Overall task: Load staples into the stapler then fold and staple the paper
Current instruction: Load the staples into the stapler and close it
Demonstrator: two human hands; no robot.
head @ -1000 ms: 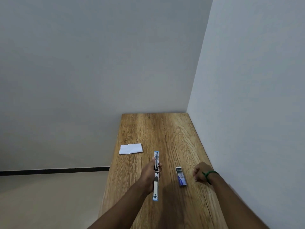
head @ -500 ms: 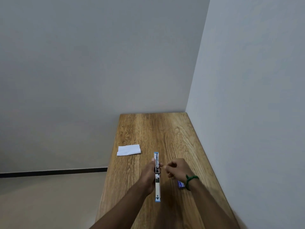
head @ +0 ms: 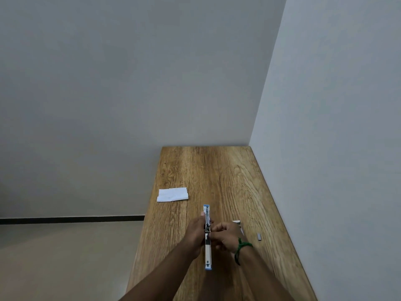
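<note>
A blue and silver stapler [head: 207,253] lies swung open in a long line on the wooden table [head: 217,170]. My left hand [head: 196,230] grips it from the left at its hinge. My right hand [head: 225,235], with a green wristband, pinches at the stapler's middle from the right; what its fingertips hold is too small to tell. A short grey strip of staples [head: 258,236] lies on the table to the right. The staple box [head: 237,223] shows partly behind my right hand. Folded white paper [head: 172,194] lies at the table's left edge.
The table stands in a corner, with a wall [head: 325,148] along its right side and another at its far end. Its left edge drops off to the floor [head: 65,257].
My right hand has moved left from beside the staple box to the stapler's middle, uncovering the grey staple strip on the table. My left hand has kept its grip on the stapler.
</note>
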